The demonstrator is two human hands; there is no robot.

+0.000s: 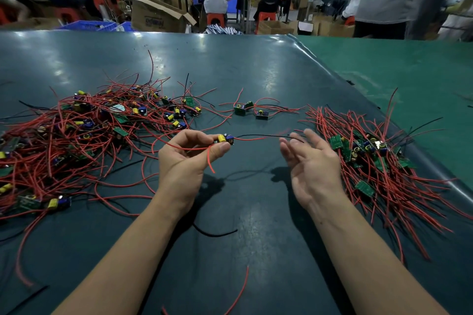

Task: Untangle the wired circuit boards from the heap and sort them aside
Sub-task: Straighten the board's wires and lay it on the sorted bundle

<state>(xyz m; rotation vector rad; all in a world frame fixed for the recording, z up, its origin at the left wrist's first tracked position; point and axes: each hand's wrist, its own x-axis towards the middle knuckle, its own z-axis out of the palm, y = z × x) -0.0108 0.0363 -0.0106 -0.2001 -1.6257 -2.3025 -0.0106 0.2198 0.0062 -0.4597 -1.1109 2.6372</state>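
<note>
Two bare hands work above a dark tabletop (256, 64) that carries two masses of wired boards and a small group between them. The tangled heap (84, 133) of red-wired circuit boards spreads across the left side; its boards are too many and too overlapped to count. The sorted pile (376, 158) lies at the right, its wires running roughly parallel. Beyond the hands, three loose boards (249, 110) lie close together, apart from both masses. One single board (225, 138), with a yellow capacitor and a blue part, is raised off the table, pinched between the thumb and forefinger of the left hand (188, 158); its red leads (194, 147) loop through and below that hand, while one red lead and one black lead (266, 136) stretch rightward. The right hand (311, 165) is held palm inward with fingers straight and spread, holding nothing, its fingertips just at the far end of the black lead and beside the sorted pile.
</note>
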